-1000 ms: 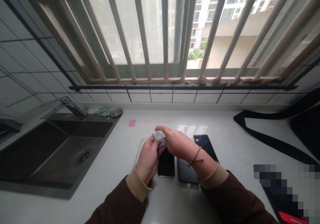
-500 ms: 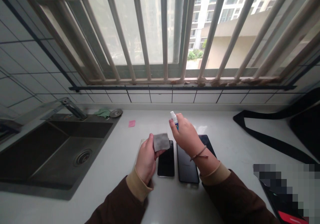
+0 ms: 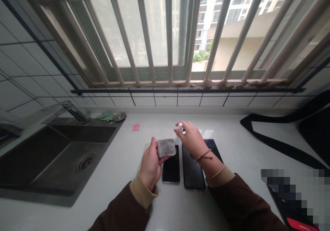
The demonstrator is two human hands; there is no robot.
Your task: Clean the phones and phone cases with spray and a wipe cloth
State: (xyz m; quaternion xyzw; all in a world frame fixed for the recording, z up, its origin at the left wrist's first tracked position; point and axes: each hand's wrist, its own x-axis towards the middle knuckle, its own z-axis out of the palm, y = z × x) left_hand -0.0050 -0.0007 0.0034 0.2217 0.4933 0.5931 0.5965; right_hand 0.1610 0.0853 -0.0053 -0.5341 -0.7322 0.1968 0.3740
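Observation:
My left hand (image 3: pixel 151 163) pinches a small grey cloth (image 3: pixel 166 147) just above the top of a black phone (image 3: pixel 171 169) lying on the white counter (image 3: pixel 116 169). My right hand (image 3: pixel 192 140) is closed round a small white-capped spray bottle (image 3: pixel 180 127), held low near the counter beyond a second dark phone (image 3: pixel 192 171). A third dark phone (image 3: pixel 213 148) lies to the right, partly hidden by my right wrist. A clear flat piece (image 3: pixel 143 153) lies under my left hand.
A dark sink (image 3: pixel 59 155) with a tap (image 3: pixel 69 109) fills the left. A pink note (image 3: pixel 135 127), a green cloth (image 3: pixel 106 116) and a metal strainer (image 3: pixel 120 116) lie behind it. A black bag with a strap (image 3: pixel 283 145) sits at the right.
My right hand drew the bottle away from the cloth, lifted it, then lowered it towards the counter. My left hand kept the cloth, which now hangs flat.

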